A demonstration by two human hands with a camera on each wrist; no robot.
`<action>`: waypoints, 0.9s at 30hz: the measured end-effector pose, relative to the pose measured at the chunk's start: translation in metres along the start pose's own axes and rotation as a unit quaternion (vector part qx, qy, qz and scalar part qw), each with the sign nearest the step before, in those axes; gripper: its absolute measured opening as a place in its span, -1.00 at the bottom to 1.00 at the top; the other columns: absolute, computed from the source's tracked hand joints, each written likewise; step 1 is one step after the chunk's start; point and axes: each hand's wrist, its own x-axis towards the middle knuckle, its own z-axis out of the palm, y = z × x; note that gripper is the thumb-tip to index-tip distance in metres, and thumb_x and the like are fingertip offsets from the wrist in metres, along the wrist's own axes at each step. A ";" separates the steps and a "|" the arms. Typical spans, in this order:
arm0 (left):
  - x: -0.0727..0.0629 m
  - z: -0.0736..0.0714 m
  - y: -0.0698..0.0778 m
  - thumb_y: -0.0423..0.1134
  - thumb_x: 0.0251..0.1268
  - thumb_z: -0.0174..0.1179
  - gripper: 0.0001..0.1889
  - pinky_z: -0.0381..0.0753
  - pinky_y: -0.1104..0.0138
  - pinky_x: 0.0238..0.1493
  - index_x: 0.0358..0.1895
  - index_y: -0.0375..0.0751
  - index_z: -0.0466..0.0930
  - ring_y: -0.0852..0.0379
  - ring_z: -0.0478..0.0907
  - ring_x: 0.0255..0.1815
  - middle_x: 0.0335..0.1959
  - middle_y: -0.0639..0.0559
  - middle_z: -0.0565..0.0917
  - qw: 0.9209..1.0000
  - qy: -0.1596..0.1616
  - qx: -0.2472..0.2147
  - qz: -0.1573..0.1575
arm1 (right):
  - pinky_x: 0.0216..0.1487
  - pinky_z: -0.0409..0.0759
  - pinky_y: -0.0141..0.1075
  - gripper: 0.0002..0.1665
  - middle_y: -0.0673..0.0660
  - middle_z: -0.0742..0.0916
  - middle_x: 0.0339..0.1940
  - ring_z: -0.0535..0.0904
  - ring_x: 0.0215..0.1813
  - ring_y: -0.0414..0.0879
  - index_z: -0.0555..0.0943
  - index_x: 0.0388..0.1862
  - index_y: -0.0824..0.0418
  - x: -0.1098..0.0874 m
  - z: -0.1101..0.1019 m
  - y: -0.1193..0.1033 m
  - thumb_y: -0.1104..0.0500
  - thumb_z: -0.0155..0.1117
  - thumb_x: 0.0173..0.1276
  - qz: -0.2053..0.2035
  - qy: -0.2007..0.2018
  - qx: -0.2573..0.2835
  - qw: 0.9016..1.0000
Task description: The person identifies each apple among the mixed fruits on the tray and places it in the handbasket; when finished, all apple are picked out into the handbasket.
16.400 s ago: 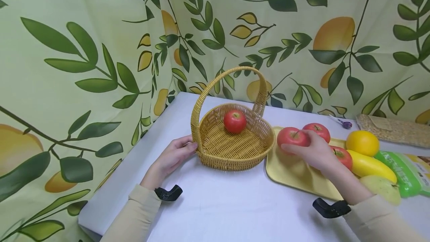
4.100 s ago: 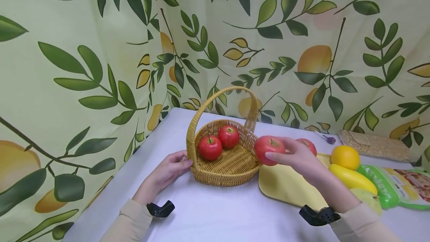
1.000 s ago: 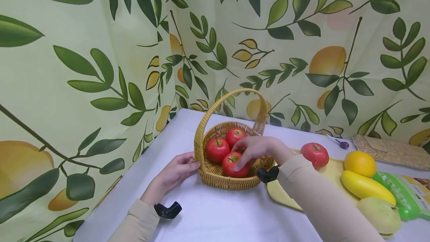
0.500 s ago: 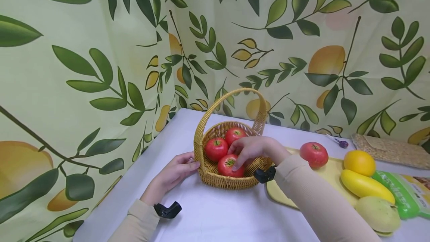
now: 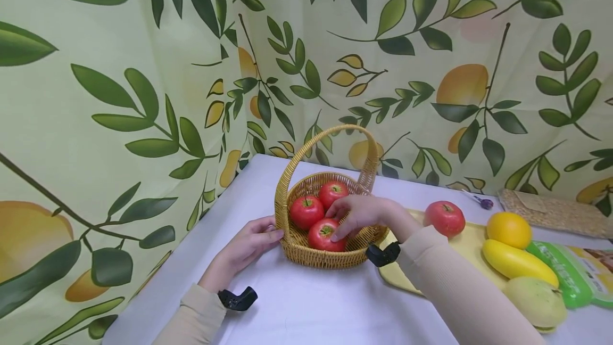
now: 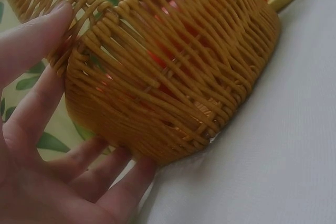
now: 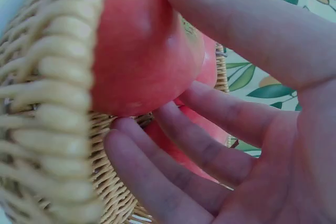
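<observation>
A wicker basket (image 5: 328, 261) with a tall arched handle stands on the white table. My left hand (image 5: 250, 245) grips its left side at the handle's foot; in the left wrist view the thumb lies at the handle and the fingertips touch the woven wall (image 6: 157, 87). Inside are three red apples: a back apple (image 5: 332, 191), a left apple (image 5: 306, 212) and a front apple (image 5: 320, 237). My right hand (image 5: 361, 216) reaches in over the right rim and holds the front apple, its thumb (image 7: 231, 19) on one side and fingertips along the underside.
Right of the basket lies a yellow tray (image 5: 471, 249) with another red apple (image 5: 445, 218), an orange (image 5: 508, 230), a yellow elongated fruit (image 5: 519, 262) and a pale green fruit (image 5: 536, 300) by it. Beyond are a green package (image 5: 557, 270), a brown packet (image 5: 551, 213) and a lollipop-like item (image 5: 485, 203).
Since about four seconds ago, the right hand has brought a third apple from beside the basket into it. Over the last second that apple shifted slightly left. The left hand has stayed at the basket.
</observation>
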 end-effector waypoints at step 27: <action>0.001 0.001 0.001 -0.31 0.43 0.24 -0.89 0.50 0.18 0.31 -0.08 -0.07 0.69 0.06 0.54 0.18 0.22 -0.28 0.50 1.000 0.003 0.004 -0.008 | 0.03 0.66 -0.07 -0.61 0.04 0.71 0.02 0.61 0.10 0.00 0.65 0.10 0.06 -0.067 0.000 0.010 -0.03 0.43 0.36 -0.100 0.127 -0.081 0.983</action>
